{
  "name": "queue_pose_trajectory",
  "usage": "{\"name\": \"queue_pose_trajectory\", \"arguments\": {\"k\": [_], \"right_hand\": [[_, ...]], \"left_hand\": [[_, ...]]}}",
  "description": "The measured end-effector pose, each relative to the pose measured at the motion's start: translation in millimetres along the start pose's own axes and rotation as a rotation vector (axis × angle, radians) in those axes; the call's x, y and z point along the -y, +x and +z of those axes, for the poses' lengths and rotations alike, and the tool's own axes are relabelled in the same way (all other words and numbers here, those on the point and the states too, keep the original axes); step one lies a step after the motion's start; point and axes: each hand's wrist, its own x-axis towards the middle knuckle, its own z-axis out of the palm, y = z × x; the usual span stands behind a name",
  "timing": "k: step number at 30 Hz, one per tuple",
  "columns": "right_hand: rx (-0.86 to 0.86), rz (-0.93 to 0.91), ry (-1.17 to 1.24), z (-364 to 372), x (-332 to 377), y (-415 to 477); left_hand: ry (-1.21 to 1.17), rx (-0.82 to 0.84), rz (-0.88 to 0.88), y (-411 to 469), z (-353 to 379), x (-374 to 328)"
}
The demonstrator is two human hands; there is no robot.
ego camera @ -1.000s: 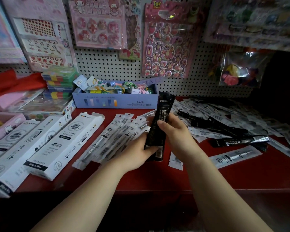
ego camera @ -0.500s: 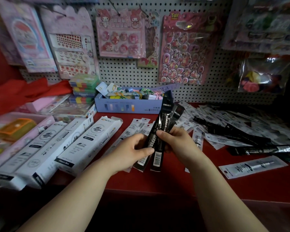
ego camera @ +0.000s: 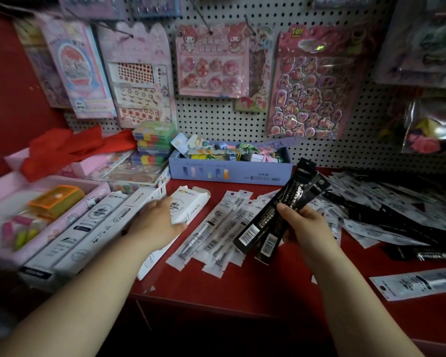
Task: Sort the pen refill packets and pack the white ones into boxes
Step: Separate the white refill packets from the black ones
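Left hand [ego camera: 156,222] blurred — perhaps touching box [ego camera: 189,202].

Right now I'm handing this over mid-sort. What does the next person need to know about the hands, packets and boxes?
Left hand: rests on the nearest white box, whose end flap is open, and holds nothing.
Right hand: fingers grip two black packets above the red shelf.
Done: white packets lie fanned between the hands. None can be seen in a box.
Left: the mixed pile on the right is unsorted. Probably set the black ones aside, finish sorting, then box the white ones.
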Motion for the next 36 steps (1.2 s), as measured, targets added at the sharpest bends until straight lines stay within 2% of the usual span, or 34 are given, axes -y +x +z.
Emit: {"name": "queue_pose_trajectory", "arguments": {"k": [4,6,9,11,16,20,24,36], "right_hand": [[-0.045,-0.006,0.040,1.6,-1.4,0.1],[-0.117,-0.002,0.148,-0.8,2.6,0.7],[-0.188,0.006,0.378,-10.0,14.8,0.9],[-0.214,-0.026,0.513,-16.1,22.1,0.2],[-0.219,-0.155,0.636,-22.8,35.3,-6.5],[-0.203,-0.175,0.635,-19.7,30.7,-7.9],[-0.238,-0.167,0.572,-12.9,25.4,-7.2],[-0.350,-0.169,0.472,-11.4,26.6,-12.0]], "left_hand": [[-0.109,-0.041,-0.019,-2.6,-2.3,-3.5],[-0.204,-0.086,0.005,-7.3,-6.0,-6.4],[-0.417,-0.161,0.139,-16.4,-14.8,-14.9],[-0.473,-0.130,0.239,-24.4,-20.1,-22.9],[-0.365,0.033,0.392,-37.4,-14.7,-36.1],[-0.323,0.078,0.442,-41.5,-7.1,-44.2],[-0.319,0.042,0.485,-43.6,-3.5,-51.5],[-0.383,-0.029,0.435,-39.7,3.1,-48.1]]}}
